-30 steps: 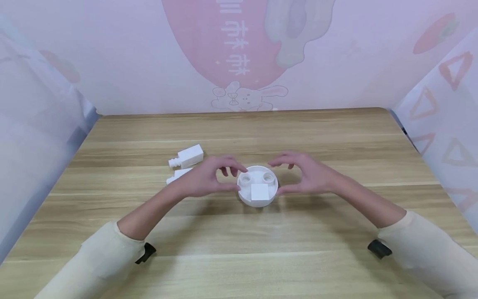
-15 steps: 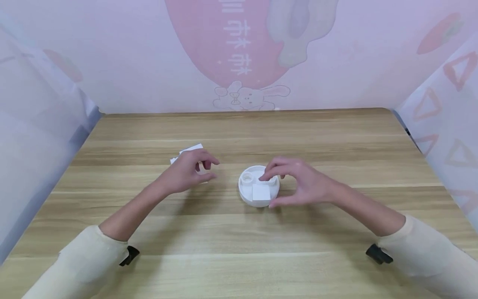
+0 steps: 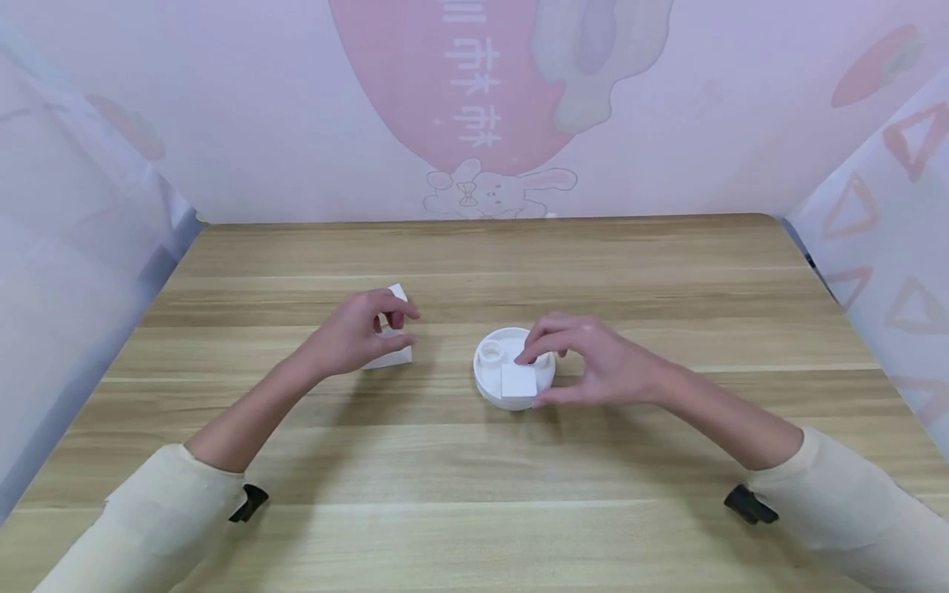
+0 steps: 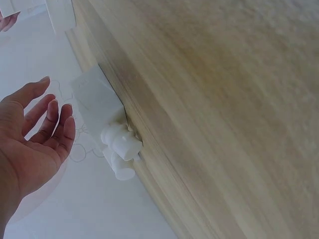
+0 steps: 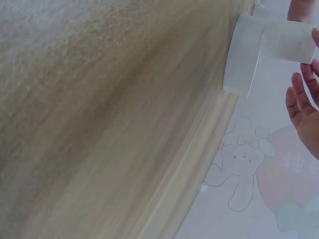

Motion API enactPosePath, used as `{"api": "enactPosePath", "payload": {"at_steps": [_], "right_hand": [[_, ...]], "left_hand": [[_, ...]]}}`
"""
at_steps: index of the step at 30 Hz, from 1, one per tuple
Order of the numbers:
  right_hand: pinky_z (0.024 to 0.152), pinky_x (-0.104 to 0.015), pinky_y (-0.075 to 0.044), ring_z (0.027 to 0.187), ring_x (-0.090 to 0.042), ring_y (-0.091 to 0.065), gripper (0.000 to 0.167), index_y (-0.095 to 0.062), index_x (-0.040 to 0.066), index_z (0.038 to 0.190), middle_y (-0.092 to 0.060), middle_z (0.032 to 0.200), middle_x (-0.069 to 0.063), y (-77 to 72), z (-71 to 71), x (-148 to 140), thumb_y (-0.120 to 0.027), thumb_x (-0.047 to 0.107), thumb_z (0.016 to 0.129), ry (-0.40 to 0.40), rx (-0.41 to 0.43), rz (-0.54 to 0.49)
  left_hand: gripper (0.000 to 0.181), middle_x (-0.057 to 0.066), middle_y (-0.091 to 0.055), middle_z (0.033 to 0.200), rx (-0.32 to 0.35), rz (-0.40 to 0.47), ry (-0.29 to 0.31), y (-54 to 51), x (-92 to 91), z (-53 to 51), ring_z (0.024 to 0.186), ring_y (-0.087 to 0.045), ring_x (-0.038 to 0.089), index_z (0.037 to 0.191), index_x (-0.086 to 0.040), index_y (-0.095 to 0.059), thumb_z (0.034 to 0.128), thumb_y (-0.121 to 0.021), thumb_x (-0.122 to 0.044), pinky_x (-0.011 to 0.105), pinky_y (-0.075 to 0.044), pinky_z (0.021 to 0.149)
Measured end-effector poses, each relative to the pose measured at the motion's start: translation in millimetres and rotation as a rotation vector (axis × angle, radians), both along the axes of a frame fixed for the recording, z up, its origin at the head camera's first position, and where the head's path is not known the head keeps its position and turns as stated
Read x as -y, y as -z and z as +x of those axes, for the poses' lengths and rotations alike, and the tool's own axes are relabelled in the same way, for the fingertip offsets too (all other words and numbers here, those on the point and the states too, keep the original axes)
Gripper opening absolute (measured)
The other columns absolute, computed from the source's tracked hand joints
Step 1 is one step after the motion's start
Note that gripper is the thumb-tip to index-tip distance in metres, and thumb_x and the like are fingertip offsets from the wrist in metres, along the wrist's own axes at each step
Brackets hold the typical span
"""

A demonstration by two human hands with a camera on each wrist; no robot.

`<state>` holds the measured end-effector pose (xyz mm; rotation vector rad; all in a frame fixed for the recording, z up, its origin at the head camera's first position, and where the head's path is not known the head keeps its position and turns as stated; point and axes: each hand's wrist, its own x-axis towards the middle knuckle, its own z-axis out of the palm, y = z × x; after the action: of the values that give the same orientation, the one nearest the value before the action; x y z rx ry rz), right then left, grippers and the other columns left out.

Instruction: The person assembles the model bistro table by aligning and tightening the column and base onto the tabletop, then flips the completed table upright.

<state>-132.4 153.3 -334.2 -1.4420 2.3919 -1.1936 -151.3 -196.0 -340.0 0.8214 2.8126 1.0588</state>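
Observation:
A round white base (image 3: pixel 489 387) sits on the table with a ring-shaped socket (image 3: pixel 491 352) and an upright square white block (image 3: pixel 519 381) in it. My right hand (image 3: pixel 600 358) has thumb and fingertips on opposite sides of the block; the right wrist view shows the block (image 5: pixel 289 42) standing on the base (image 5: pixel 241 57) between them. My left hand (image 3: pixel 359 329), fingers loosely bent and holding nothing, hovers over two white bottles, partly hiding them (image 3: pixel 396 359). In the left wrist view the bottles (image 4: pixel 99 97), with ribbed necks, lie beyond the left hand (image 4: pixel 37 144).
The wooden table (image 3: pixel 474 494) extends around both hands. Behind it hangs a pale printed backdrop (image 3: pixel 259 107) with pink shapes and a rabbit drawing, and similar pale sheets stand at both sides.
My left hand has left the base's side and moved left to the bottles. My right hand has shifted in over the base and taken the block between thumb and fingers.

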Motion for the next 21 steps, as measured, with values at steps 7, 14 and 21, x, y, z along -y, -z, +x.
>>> {"api": "enactPosePath", "payload": {"at_steps": [7,14,21], "right_hand": [[0.080,-0.045,-0.054,0.105,-0.027,-0.062,0.034,-0.077,0.009,0.113,-0.066,0.116,-0.001,-5.2,-2.4,-8,-0.085,0.003,0.081,-0.004,0.048,0.069],[0.088,-0.049,-0.053,0.115,-0.025,-0.060,0.041,-0.075,0.013,0.122,-0.064,0.125,-0.002,-6.5,-11.5,-20,-0.075,-0.007,0.086,-0.029,0.107,0.111],[0.078,-0.044,-0.052,0.105,-0.022,-0.061,0.042,-0.073,0.011,0.126,-0.067,0.121,0.002,-7.7,-12.9,-24,-0.082,0.005,0.085,0.027,0.052,0.113]], "left_hand": [[0.024,0.008,-0.063,0.086,0.000,-0.066,-0.018,1.4,5.0,-2.7,0.080,-0.056,0.023,0.109,0.007,-0.075,0.0854,-0.080,0.002,0.026,-0.045,0.066],[0.024,0.013,-0.066,0.092,-0.008,-0.109,-0.022,1.1,8.3,-4.7,0.089,-0.062,0.031,0.108,0.008,-0.074,0.0858,-0.080,0.001,0.042,-0.052,0.079],[0.026,0.015,-0.067,0.095,-0.008,-0.134,-0.021,2.3,11.2,-4.9,0.090,-0.064,0.033,0.108,0.009,-0.074,0.0848,-0.081,0.000,0.050,-0.054,0.084]]}}
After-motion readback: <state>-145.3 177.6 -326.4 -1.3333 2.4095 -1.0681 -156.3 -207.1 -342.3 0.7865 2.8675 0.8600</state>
